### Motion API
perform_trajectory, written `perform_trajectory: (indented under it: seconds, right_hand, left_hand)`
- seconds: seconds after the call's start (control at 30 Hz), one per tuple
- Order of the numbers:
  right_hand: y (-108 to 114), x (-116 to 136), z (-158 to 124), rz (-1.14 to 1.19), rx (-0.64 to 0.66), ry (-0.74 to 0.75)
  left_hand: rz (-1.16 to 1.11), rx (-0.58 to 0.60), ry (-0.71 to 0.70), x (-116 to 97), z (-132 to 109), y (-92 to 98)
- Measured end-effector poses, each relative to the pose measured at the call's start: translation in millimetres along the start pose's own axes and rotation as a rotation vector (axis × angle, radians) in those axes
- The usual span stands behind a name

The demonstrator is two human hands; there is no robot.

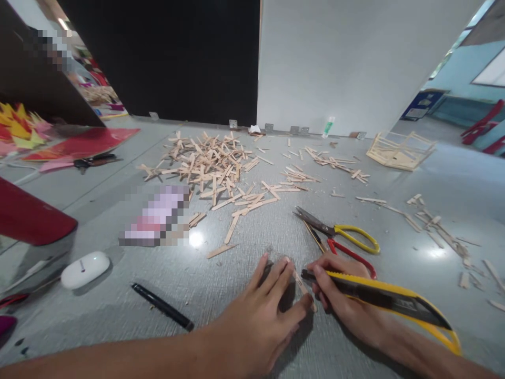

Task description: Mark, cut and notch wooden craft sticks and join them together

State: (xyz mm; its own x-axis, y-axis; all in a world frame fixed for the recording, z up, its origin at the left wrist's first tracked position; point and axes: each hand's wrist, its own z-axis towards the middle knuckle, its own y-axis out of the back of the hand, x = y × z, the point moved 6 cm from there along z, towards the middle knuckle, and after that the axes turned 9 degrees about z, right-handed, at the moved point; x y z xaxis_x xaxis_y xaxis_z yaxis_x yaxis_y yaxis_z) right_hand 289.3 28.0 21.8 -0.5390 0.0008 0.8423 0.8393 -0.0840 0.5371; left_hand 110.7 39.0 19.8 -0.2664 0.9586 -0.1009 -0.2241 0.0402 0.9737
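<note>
My left hand (260, 310) lies flat on the grey table, fingers stretched out and pressing down a thin wooden stick (303, 287). Beside it my right hand (339, 295) grips a yellow and black utility knife (389, 300), whose tip rests against the stick near my left fingertips. Just beyond my hands lie yellow-handled scissors (339, 231) and a red-handled tool (349, 255).
A big heap of wooden sticks (209, 163) covers the middle of the table (394, 173), with scraps scattered to the right. A stick frame (398, 150) stands far right. A black pen (161, 306), a white mouse (84, 269), red and yellow paper (79, 143) lie left.
</note>
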Motion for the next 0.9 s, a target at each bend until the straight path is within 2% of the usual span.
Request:
perform_trajectory:
  seconds: [0.33,0.6,0.9]
  right_hand:
    - [0,8,0,-0.103,-0.003,0.047]
    - [-2,4,1,-0.143,0.02,0.046]
    - [-10,23,1,-0.111,0.051,0.182]
  left_hand:
    - [0.015,0.044,-0.035,2,1,0.9]
    - [0.069,0.011,-0.057,-1,1,3.2]
    - [0.096,0.006,-0.024,-1,3,2.5]
